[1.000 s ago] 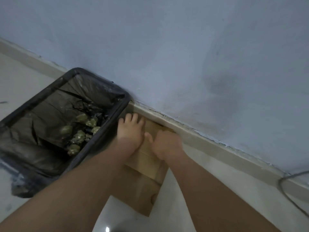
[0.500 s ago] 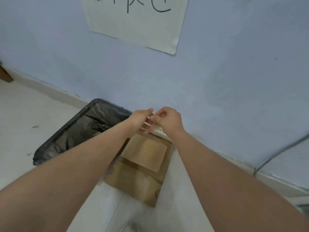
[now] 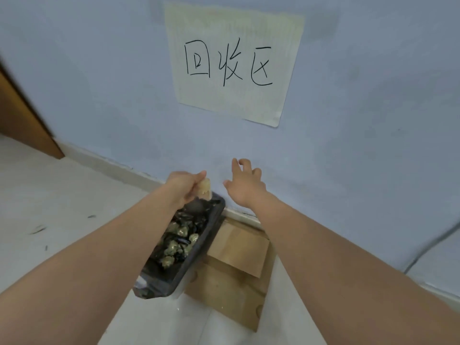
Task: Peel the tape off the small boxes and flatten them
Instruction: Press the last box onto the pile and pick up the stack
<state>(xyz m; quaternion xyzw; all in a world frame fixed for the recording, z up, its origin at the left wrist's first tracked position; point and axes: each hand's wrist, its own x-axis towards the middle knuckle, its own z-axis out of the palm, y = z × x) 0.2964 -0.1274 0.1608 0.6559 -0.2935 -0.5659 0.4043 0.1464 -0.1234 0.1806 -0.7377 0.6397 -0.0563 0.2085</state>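
Overhead, a blue wall (image 3: pixel 348 120) is seen at 12 o'clock, carrying a paper sign (image 3: pixel 236 63) with 3 handwritten characters. Flattened boxes (image 3: pixel 231 272) are stacked on the floor at 6 o'clock, touching a black lined bin (image 3: pixel 189 265) at their 9 o'clock. Left hand (image 3: pixel 184 188): crumpled tape wad (image 3: pixel 204 190) pinched above bin. Right hand (image 3: pixel 245 185): fingers spread, released.

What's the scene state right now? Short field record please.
left hand: holds tape wad above bin
right hand: fingers spread, holding nothing, near wall
bin: black liner, crumpled wads inside
cardboard: flattened, on floor beside bin, against baseboard
sign: paper on wall, handwritten characters
cable: runs along wall at right
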